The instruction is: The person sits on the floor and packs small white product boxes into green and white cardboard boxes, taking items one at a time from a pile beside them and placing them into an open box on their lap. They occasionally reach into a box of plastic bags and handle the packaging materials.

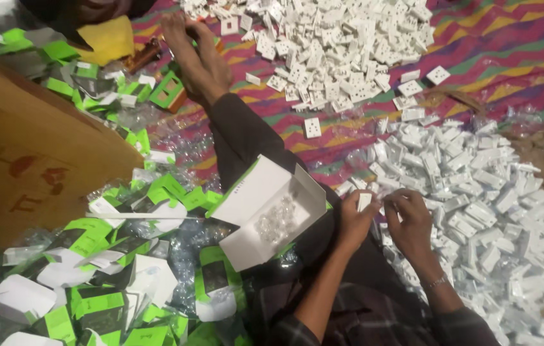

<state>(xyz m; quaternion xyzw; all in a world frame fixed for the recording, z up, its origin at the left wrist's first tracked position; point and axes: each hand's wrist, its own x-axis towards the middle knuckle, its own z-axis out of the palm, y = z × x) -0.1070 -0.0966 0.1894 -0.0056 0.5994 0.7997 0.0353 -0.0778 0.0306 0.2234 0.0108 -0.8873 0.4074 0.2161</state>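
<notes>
a small white socket piece (365, 201) is pinched between the left hand (353, 222) and the right hand (410, 223), which are held close together at lower centre-right of the frame. just left of them an open white carton (265, 211) is rested on the lap. wrapped white pieces (477, 192) are heaped at right, green-and-white cartons (112, 282) at lower left.

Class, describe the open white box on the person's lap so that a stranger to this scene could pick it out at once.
Start at the dark-trousered leg stretched up the middle. Where it meets the lap, just left of the left hand, lies the open white box. Unlike the flat green-and-white cartons heaped beside it, it stands folded, lid up, with clear plastic-wrapped pieces inside.
</notes>
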